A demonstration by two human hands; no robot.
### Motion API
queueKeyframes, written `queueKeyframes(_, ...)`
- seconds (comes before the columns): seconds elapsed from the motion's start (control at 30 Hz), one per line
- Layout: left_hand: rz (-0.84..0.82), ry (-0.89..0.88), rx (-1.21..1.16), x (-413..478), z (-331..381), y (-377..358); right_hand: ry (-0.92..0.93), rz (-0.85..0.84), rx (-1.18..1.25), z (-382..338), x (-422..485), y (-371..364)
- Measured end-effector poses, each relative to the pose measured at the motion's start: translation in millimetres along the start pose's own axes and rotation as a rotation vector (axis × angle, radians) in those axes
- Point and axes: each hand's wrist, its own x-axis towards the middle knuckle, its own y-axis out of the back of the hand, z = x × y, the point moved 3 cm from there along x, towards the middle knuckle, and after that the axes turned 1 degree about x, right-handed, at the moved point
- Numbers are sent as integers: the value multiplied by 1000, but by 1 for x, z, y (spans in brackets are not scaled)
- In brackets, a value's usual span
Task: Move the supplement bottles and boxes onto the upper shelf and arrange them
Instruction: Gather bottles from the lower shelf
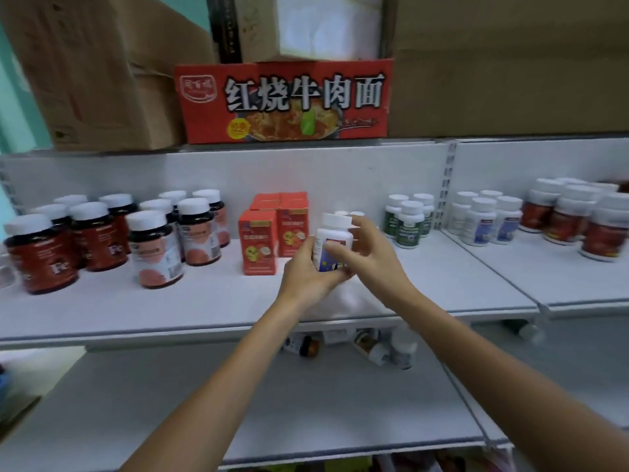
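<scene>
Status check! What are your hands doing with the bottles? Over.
Left hand and right hand both grip white bottle at upper shelf. Red boxes close beside. Loose bottles lie below.

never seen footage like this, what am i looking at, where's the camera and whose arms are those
There is no machine here. This is a single picture from a wide-angle camera worn on a person's head, looking forward and down, so the two bare arms are that person's own. The left hand and the right hand together grip a white bottle over the upper shelf. On that shelf stand dark bottles with red labels, orange boxes and green-labelled bottles. A few more bottles lie tipped over on the lower shelf.
</scene>
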Motion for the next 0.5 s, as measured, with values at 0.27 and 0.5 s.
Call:
queueKeyframes(0.27,-180,-3,163,14,20,-97,10,202,-128,4,-12,118)
queueKeyframes(0.5,-284,-130,362,30,49,-193,23,299,-258,21,0,249)
